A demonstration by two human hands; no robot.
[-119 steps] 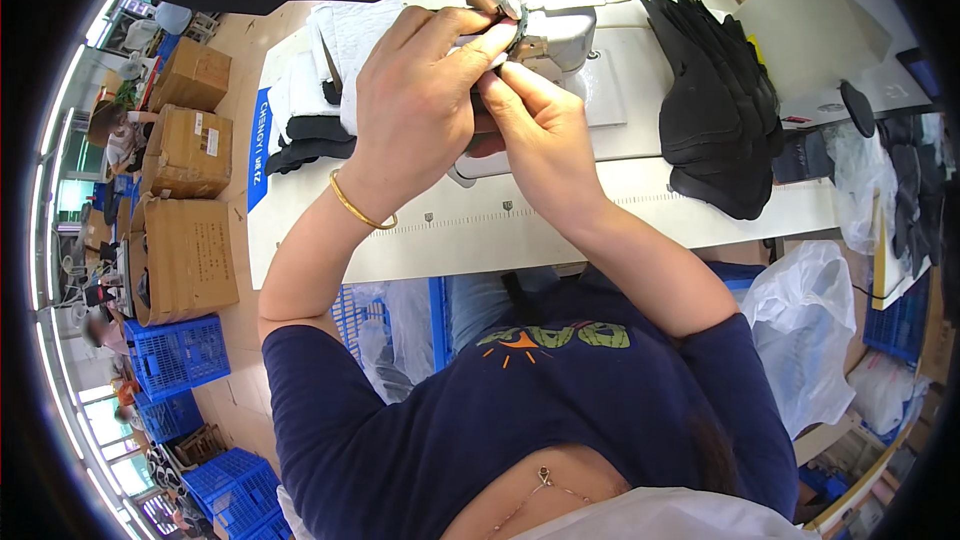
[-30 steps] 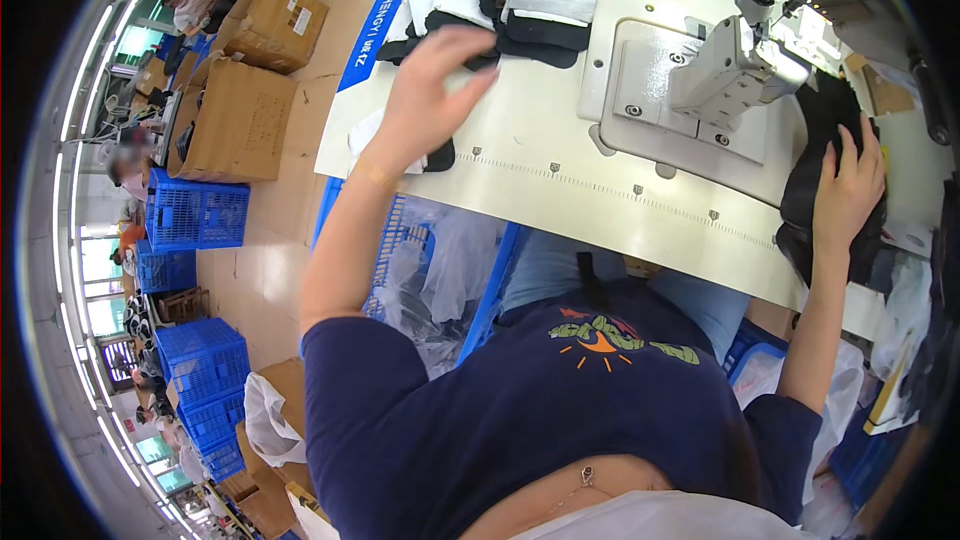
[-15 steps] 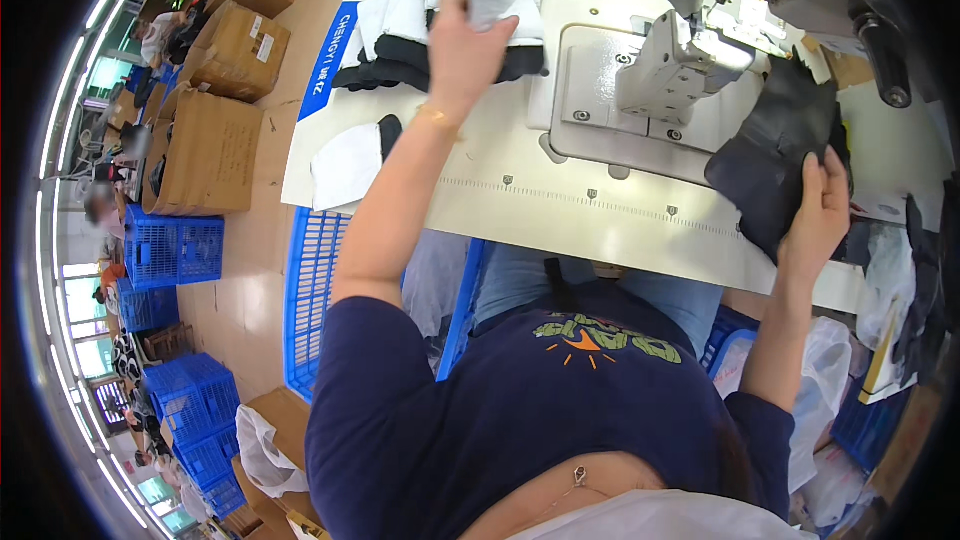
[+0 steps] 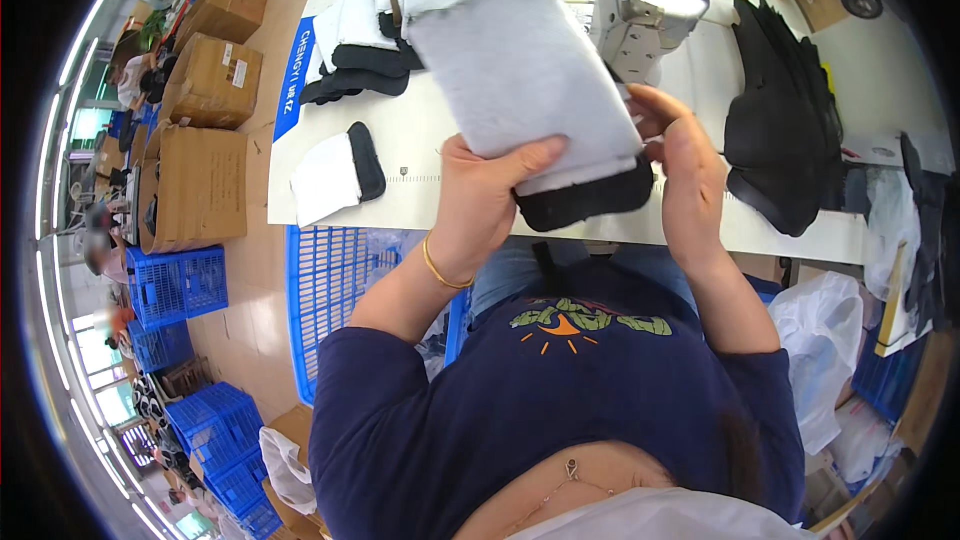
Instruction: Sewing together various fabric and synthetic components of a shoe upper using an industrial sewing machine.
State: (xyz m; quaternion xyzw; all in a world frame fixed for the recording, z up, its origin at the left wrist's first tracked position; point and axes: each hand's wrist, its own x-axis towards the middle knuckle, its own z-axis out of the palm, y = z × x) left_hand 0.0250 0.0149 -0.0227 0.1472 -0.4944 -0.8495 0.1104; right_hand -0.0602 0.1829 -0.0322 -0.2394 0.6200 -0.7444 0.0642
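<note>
A white fabric piece with a black end (image 4: 530, 80) is raised over the front of the table, tilted. My left hand (image 4: 485, 185) is closed on its lower left side, thumb across the white face. Against its right edge my right hand (image 4: 690, 165) has bent fingers, the fingertips partly hidden at the edge. Behind the piece, a stack of similar white-and-black pieces (image 4: 350, 25) lies at the far left. A single white-and-black piece (image 4: 328, 178) rests near the table's left edge. To the right lies a pile of black sheet pieces (image 4: 785, 120), apart from both hands.
A sewing machine (image 4: 650, 20) stands at the back of the white table (image 4: 415, 130), partly hidden by the raised piece. Blue crates (image 4: 325, 310) and cardboard boxes (image 4: 200, 185) are on the left. A clear plastic bag (image 4: 820, 340) hangs at the lower right.
My left hand has brought a white-and-black piece from the far stack toward me. My right hand has let go of the black pieces and moved left to the raised piece's edge.
</note>
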